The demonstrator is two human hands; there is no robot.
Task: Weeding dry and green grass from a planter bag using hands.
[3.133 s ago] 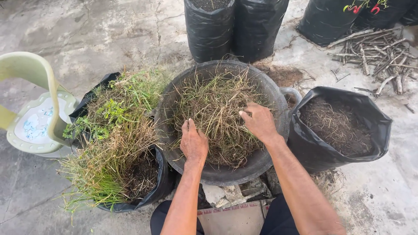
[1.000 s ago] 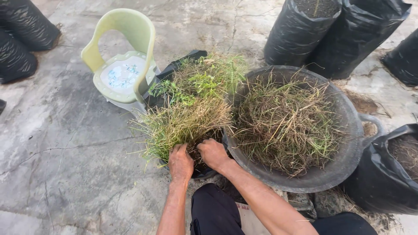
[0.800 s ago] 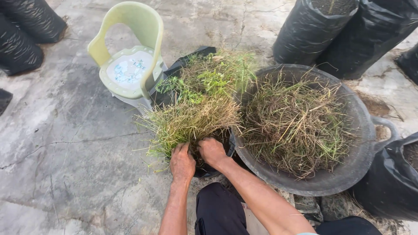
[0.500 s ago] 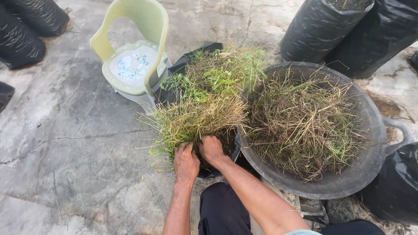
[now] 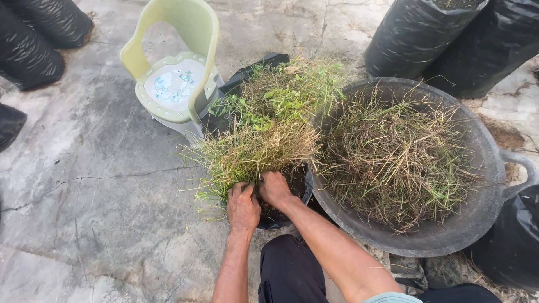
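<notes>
A black plastic grow bag (image 5: 281,216) in front of me is overgrown with tall grass and green weeds (image 5: 264,132). My left hand (image 5: 242,207) and my right hand (image 5: 275,189) sit side by side at the near edge of the bag, fingers curled into the base of the grass clump. To the right stands a wide black basin (image 5: 449,235) heaped with pulled dry grass (image 5: 393,154).
A small pale green plastic chair (image 5: 177,73) stands behind the bag. Black grow bags (image 5: 415,36) stand at the top right, more black bags (image 5: 33,39) at the top left, and one black bag (image 5: 514,241) at the right edge. Cracked concrete floor (image 5: 84,185) lies to the left.
Three seconds ago both hands were in the grass in the basin. They moved left to the overgrown bag and have since stayed gripping the grass base, shifting only slightly.
</notes>
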